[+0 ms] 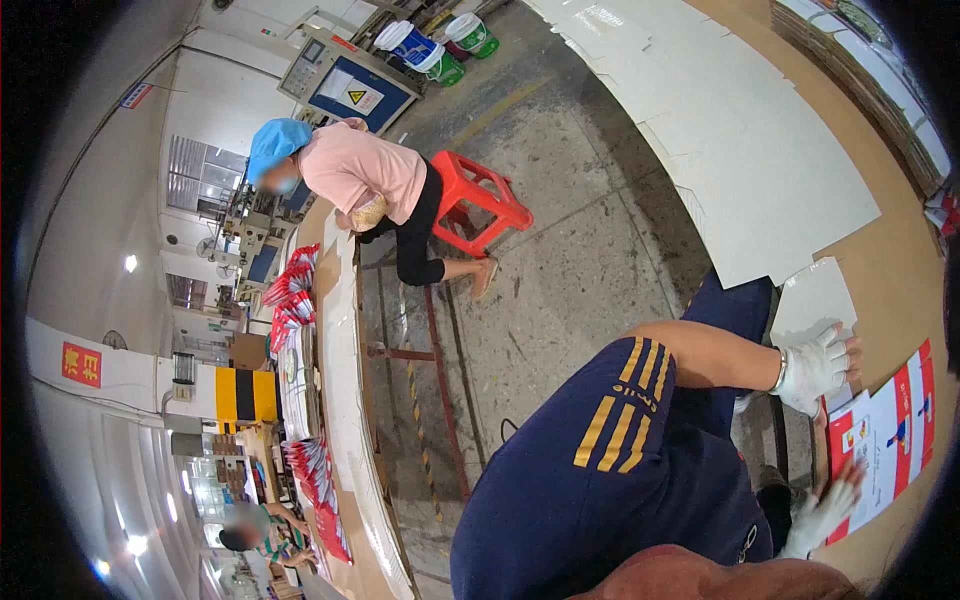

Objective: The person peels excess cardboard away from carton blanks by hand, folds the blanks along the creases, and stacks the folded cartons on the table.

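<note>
My left hand (818,370), in a white glove with bare fingertips, is palm down at the upper end of a red, white and blue printed sheet (905,420). Its fingers are apart, and nothing shows in them. My right hand (828,512), gloved in white too, lies over the sheet's lower left edge; it is slightly blurred, with fingers spread. A smaller printed piece (852,432) with colored pictures lies on the sheet between my hands. Brown board (875,270) covers the work surface under them.
White cardboard (740,130) stretches along the table at the top. Across the aisle, a co-worker (365,170) in a blue cap leans by a red stool (475,205). Red printed bundles (315,480) lie on the far table, near another co-worker (275,530). Buckets (420,50) stand by a machine.
</note>
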Available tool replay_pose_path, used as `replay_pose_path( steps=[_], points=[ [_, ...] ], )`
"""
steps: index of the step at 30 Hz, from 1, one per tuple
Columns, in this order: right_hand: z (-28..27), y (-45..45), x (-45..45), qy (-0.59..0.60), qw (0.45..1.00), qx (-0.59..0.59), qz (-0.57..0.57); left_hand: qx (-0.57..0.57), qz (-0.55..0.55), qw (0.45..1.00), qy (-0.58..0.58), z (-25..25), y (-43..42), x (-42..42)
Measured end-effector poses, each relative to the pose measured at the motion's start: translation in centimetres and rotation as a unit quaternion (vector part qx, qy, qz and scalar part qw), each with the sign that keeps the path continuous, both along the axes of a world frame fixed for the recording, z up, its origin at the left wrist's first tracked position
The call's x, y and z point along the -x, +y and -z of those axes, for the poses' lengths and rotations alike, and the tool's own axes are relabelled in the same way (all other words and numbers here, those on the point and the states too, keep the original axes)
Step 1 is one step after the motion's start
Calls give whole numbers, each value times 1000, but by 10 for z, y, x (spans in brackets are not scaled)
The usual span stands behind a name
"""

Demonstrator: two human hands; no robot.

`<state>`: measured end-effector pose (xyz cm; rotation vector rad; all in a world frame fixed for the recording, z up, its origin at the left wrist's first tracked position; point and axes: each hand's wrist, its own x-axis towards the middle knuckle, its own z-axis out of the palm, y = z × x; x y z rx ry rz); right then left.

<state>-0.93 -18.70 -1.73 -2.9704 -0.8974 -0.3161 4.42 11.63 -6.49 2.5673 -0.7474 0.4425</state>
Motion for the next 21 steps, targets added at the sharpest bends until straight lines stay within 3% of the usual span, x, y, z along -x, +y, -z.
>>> replay_pose_path(
  steps=[4, 7, 8, 11, 12, 14, 15, 16, 17, 18, 19, 20, 21],
  points=[
    [3, 43, -5, -16, 999, 26, -27, 15, 66, 996, 50, -44, 32, 19],
    [-1, 48, 6, -7, 999, 29, -14, -198, 38, 979, -6, -59, 76, 39],
    [2, 47, 9, -16, 1000, 21, -17, -196, -17, 974, -116, -58, 81, 40],
    [1, 45, 15, -4, 1000, 7, -8, -196, -26, 979, -55, -68, 95, 34],
    [-1, 45, 16, 6, 1000, 5, 1, -170, -29, 980, -96, -72, 100, 29],
    [1, 49, 18, 48, 998, 20, 20, -61, -33, 995, 69, -93, 108, 24],
    [-1, 43, 23, 67, 996, 38, 54, 69, -24, 995, 71, -88, 112, 21],
    [-10, 43, 26, 92, 994, 29, 59, 88, -49, 988, 118, -87, 111, 15],
    [-19, 50, 25, 117, 991, 16, 69, 181, -90, 965, 165, -74, 110, 17],
    [-23, 52, 24, 111, 992, -1, 68, 246, -145, 953, 104, -68, 100, 18],
    [-25, 54, 22, 107, 992, -20, 60, 280, -200, 930, 129, -70, 91, 20],
    [-29, 54, 20, 116, 991, -23, 62, 405, -181, 880, 170, -40, 85, 17],
    [-31, 54, 17, 128, 990, -31, 57, 619, -139, 741, 221, -54, 66, 17]
  ],
)
